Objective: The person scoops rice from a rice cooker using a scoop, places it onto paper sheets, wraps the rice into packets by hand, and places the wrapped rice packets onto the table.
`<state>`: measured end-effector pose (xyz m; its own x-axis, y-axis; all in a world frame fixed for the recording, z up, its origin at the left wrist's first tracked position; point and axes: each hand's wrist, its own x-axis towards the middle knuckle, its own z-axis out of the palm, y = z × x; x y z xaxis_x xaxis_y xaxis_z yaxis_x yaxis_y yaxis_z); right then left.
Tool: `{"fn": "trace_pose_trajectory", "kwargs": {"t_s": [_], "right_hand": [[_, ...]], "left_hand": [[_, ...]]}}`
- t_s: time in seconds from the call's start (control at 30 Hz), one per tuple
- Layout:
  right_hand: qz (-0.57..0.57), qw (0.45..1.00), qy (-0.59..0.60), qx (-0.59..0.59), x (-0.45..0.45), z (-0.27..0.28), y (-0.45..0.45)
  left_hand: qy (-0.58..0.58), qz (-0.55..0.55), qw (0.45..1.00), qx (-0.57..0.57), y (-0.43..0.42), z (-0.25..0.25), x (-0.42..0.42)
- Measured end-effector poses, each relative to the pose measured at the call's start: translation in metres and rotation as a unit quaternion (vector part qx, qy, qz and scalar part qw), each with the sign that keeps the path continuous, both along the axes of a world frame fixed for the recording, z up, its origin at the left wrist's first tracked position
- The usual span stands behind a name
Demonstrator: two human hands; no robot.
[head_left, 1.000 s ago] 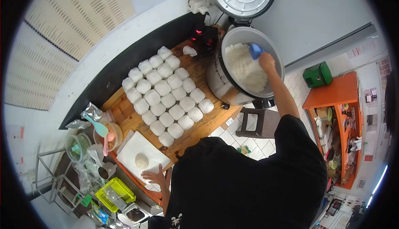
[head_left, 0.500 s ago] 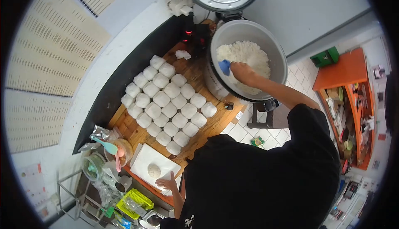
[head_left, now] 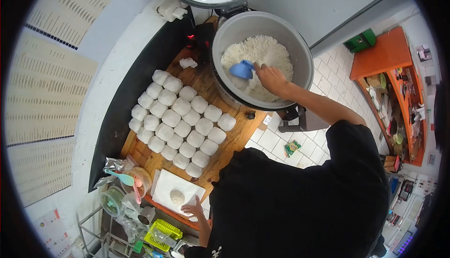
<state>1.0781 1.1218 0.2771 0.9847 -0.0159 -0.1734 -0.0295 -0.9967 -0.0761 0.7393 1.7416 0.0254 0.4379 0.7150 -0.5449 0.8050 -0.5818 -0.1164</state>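
Head view: the blue scoop point(head_left: 241, 70), gripped in the right hand's point(head_left: 273, 80) closed fingers, has crossed the rice point(head_left: 262, 47) toward the pot's point(head_left: 300, 47) table-facing side, apparently working there; the left hand point(head_left: 192, 210), fingers spread, rests at the white sheet point(head_left: 168, 184) beside a pale mound point(head_left: 177, 197).

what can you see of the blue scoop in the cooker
The blue scoop looks like smooth plastic, with a rounded bowl. The right hand holds it at the handle end, the fingers hiding much of the handle. It sits within the mouth of the open cooker, with white rice around and below it in view. Whether it holds rice or touches the rice is unclear.
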Motion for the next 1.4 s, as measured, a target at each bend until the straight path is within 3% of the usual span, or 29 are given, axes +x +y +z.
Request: {"fn": "trace_pose_trajectory", "kwargs": {"t_s": [0.13, 0.33, 0.53, 0.63, 0.73, 0.83, 0.87, 0.97, 1.0, 1.03, 1.1, 1.2, 1.33, 1.4], "right_hand": [[0.009, 0.995, 0.095, 0.012, -0.004, -0.005, -0.007], [-0.055, 0.982, 0.123, 0.135, 0.009, -0.015, 0.027], [-0.027, 0.982, 0.062, 0.174, -0.004, 0.039, 0.027], [-0.048, 0.975, 0.112, 0.184, -0.002, 0.028, 0.023], [-0.147, 0.902, 0.234, 0.333, 0.004, 0.06, -0.005], [-0.172, 0.824, 0.256, 0.476, 0.012, 0.045, -0.043], [-0.154, 0.834, 0.259, 0.462, 0.018, 0.035, -0.055], [-0.121, 0.865, 0.26, 0.411, 0.037, 0.002, -0.077], [-0.125, 0.876, 0.257, 0.387, 0.04, -0.005, -0.081], [-0.129, 0.887, 0.255, 0.363, 0.043, -0.015, -0.078], [-0.082, 0.963, 0.146, 0.212, 0.05, -0.048, -0.063], [-0.028, 0.995, 0.057, 0.076, 0.043, -0.085, -0.014], [-0.025, 0.989, 0.118, 0.083, 0.026, -0.027, 0.037], [-0.008, 0.99, 0.073, 0.123, 0.007, -0.022, 0.025]], "left_hand": [[0.027, 0.0, 1.0, -0.01, 0.002, 0.0, 0.005], [0.03, -0.015, 0.999, -0.003, 0.006, -0.01, 0.001], [0.038, -0.037, 0.999, -0.009, 0.016, -0.019, 0.008], [0.049, -0.039, 0.998, -0.019, 0.019, -0.009, 0.007], [0.047, -0.035, 0.998, -0.039, 0.012, 0.006, 0.016], [-0.005, -0.03, 0.999, -0.025, 0.021, -0.008, 0.006], [-0.057, -0.025, 0.998, 0.008, 0.015, -0.007, 0.002], [-0.206, 0.026, 0.977, -0.038, 0.008, 0.009, -0.004], [-0.237, 0.016, 0.971, 0.017, 0.004, 0.008, -0.007], [-0.245, 0.03, 0.969, 0.009, -0.001, 0.016, -0.005], [-0.263, 0.054, 0.963, -0.014, -0.008, 0.032, 0.001], [-0.274, -0.039, 0.96, 0.047, 0.008, -0.004, -0.021], [-0.286, -0.021, 0.957, 0.04, 0.001, 0.006, -0.018], [-0.37, 0.033, 0.928, -0.004, 0.011, 0.003, -0.026]]}}
